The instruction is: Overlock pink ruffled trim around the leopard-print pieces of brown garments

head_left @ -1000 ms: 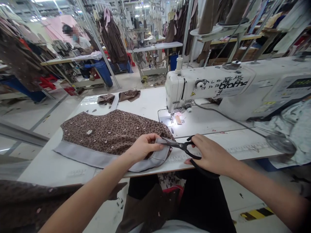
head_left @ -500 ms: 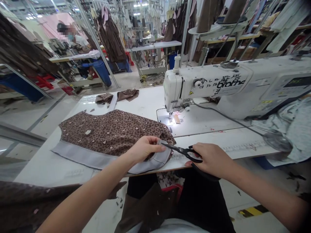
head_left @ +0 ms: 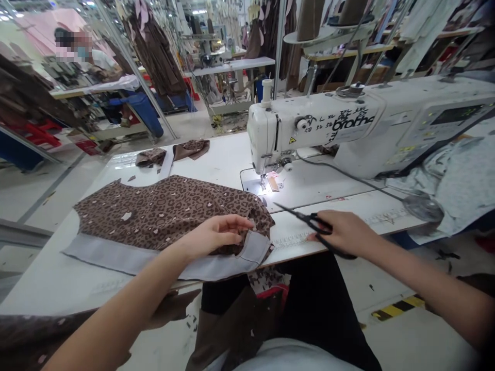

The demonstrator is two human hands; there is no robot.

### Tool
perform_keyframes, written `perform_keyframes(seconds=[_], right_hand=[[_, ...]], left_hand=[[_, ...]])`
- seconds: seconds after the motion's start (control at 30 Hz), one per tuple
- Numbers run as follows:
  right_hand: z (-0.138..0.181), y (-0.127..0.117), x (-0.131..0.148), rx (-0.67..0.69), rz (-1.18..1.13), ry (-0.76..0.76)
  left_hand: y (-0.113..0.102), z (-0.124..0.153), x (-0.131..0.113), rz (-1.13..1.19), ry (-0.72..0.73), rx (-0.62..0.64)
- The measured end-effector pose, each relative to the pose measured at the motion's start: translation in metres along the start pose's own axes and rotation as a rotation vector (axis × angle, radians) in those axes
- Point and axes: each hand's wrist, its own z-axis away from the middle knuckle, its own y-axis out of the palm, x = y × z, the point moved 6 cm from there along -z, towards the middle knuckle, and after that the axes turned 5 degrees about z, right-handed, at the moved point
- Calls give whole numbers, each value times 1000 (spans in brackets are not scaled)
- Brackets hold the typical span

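Note:
A brown leopard-print fabric piece (head_left: 174, 206) with a grey facing strip (head_left: 116, 257) along its near edge lies on the sewing table (head_left: 58, 273). My left hand (head_left: 212, 234) is over its right end, thumb and fingers apart, beside the folded grey corner. I cannot see any cloth pinched between them. My right hand (head_left: 340, 232) grips black scissors (head_left: 303, 217) by the handles. Their blades look closed and point left, above the table and apart from the fabric.
A white sewing machine (head_left: 309, 121) stands behind the scissors, its needle area lit. Small fabric pieces (head_left: 191, 149) lie at the table's far left. Pale cloth (head_left: 452, 180) is heaped at the right. A person (head_left: 100, 62) sits at another station in the background.
My right hand has drawn the scissors away from the grey corner, and the blades have come together. My left fingers have spread and let go of the corner. The view has shifted slightly.

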Motion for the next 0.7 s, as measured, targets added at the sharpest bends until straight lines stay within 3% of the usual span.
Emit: perform_keyframes(seconds=[0.17, 0.27, 0.33, 0.4, 0.47, 0.57, 0.7], right_hand=[[-9, -11, -80, -69, 97, 262], [-8, -29, -85, -258, 190, 285], [-4, -39, -55, -428, 153, 189], [-3, -36, -9, -475, -52, 37], [-8, -19, 40, -333, -359, -57], [-18, 11, 97, -141, -731, -67], [-27, 34, 124, 9, -1195, -62]], left_hand=[[-12, 8, -1, -150, 32, -30], [-15, 5, -4, -421, 167, -179], [-15, 5, -10, -649, 331, -305], [-11, 5, -13, -801, 450, -387], [-8, 4, -12, -792, 468, -400], [-6, 8, -11, -575, 421, -357], [-3, 19, -14, -358, 392, -215]])
